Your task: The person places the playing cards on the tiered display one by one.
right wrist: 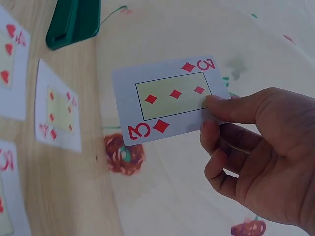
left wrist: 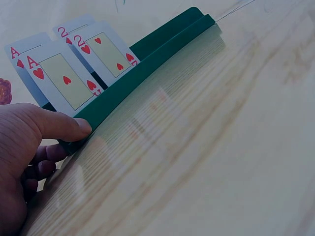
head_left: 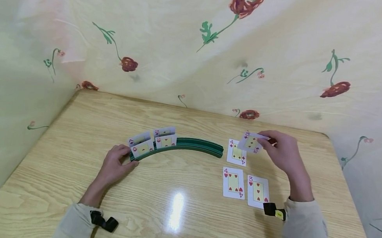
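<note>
My right hand (head_left: 281, 149) pinches the three of diamonds (right wrist: 170, 101) by one edge between thumb and fingers, above the table. Under it in the head view lies the four of diamonds (head_left: 237, 153). My left hand (head_left: 115, 165) grips the left end of a curved green card holder (left wrist: 162, 51), thumb on its front wall, other fingers partly hidden. Standing in the holder's front groove are the ace of hearts (left wrist: 61, 76) and two of hearts (left wrist: 106, 51). Behind them, partly covered, stand the ace of diamonds (left wrist: 18, 51) and two of diamonds (left wrist: 61, 30).
The four of hearts (head_left: 233, 183) and three of hearts (head_left: 257, 187) lie face up on the wooden table (head_left: 174, 199), nearer me than the four of diamonds. A flowered cloth (head_left: 172, 34) hangs behind the table and along its sides.
</note>
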Demonstrator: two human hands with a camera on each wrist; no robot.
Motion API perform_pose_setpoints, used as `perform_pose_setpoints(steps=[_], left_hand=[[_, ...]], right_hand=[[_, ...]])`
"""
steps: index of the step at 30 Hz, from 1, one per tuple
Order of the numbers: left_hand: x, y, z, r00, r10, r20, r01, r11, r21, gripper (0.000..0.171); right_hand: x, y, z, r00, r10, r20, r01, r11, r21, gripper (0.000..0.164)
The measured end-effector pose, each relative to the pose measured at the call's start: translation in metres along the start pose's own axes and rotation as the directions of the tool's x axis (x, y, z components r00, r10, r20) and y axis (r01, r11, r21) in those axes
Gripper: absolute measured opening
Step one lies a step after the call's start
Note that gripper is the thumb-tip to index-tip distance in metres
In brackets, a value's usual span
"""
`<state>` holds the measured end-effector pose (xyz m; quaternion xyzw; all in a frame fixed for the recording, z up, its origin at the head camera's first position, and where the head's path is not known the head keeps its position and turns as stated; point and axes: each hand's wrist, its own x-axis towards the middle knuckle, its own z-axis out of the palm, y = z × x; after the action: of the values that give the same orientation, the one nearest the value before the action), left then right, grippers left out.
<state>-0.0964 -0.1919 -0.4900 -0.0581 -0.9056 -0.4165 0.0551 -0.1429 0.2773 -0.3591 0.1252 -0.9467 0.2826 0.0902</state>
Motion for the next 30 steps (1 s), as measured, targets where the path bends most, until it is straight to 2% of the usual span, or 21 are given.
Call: perform_pose_setpoints(steps=[12, 30], left_hand=[[0.000, 0.000, 0.000, 1.000, 0.000, -0.005, 0.000, 1.000, -0.005, 0.036], [-0.001, 0.002, -0.001, 1.000, 0.001, -0.005, -0.001, 1.000, -0.016, 0.036]], right_hand=[[0.026, -0.040, 0.008, 0.998, -0.069, 0.009, 0.069, 0.995, 0.065, 0.018], [0.050, -0.074, 0.041, 0.991, -0.128, 0.048, 0.118, 0.979, 0.166, 0.016]])
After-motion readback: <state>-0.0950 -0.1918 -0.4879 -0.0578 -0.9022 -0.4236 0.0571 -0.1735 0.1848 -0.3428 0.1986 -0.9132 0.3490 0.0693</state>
